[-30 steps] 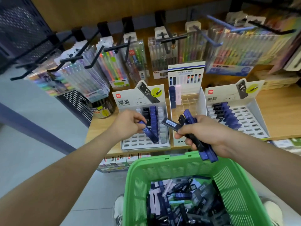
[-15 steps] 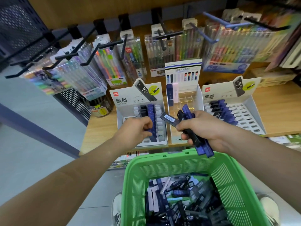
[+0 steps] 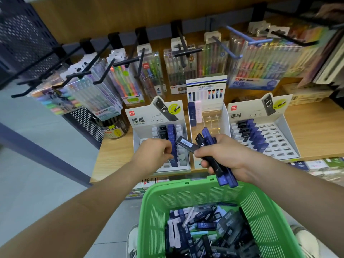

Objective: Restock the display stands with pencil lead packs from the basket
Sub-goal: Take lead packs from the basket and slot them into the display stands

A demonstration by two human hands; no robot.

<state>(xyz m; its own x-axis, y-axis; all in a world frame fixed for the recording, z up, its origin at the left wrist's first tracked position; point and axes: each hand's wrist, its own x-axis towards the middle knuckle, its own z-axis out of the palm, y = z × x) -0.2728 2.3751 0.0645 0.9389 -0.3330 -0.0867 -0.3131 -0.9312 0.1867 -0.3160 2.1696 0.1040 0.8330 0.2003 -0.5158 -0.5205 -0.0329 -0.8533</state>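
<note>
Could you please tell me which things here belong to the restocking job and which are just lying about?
Job: green basket, lead packs in it, held packs in right hand, left hand at left stand, middle stand, right stand.
Lying about: hanging pen sets, jar, lower-shelf stock.

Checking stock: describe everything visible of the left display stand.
The left display stand is a white cardboard tray with an upright header card printed HB 0.7, sitting on the wooden shelf. Its slots run in columns: one blue column looks full, black packs fill the back. The left hand curls over its middle.
</note>
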